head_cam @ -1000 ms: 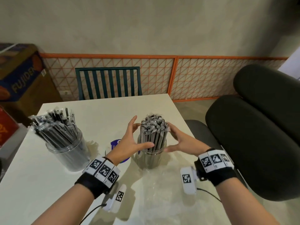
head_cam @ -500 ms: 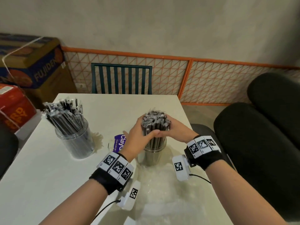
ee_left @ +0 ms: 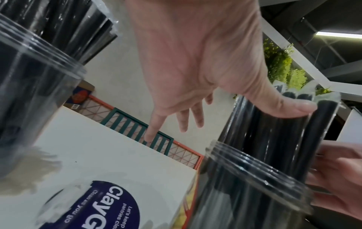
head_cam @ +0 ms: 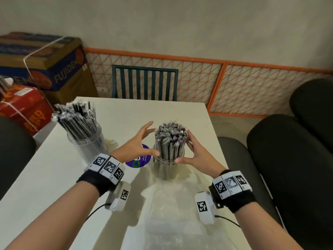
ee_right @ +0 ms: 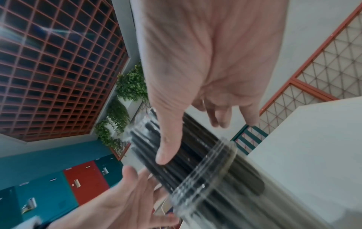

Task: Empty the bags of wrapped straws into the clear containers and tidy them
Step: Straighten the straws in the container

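1. The left hand (head_cam: 137,145) is spread wide, with straight fingers and nothing held. Its thumb tip lies against the left side of the straw bundle (head_cam: 170,141), just above the rim of the container.
2. The right hand (head_cam: 195,153) is also spread and holds nothing. It cups the right side of the same bundle, and in the right wrist view its thumb lies along the straws.
3. The bundle stands between the two palms, so both hands are about equally near to it. Its long axis is upright, and the crinkled wrapper ends point up.
4. The clear container (head_cam: 168,167) that holds the bundle stands on the white tabletop (head_cam: 54,177).
5. To the left, well apart, a second container (head_cam: 86,141) holds straws that lean and fan out, less tidy.
6. An empty clear bag (head_cam: 173,213) lies flat on the tabletop near the person, and a purple label (head_cam: 137,157) lies beside the container.
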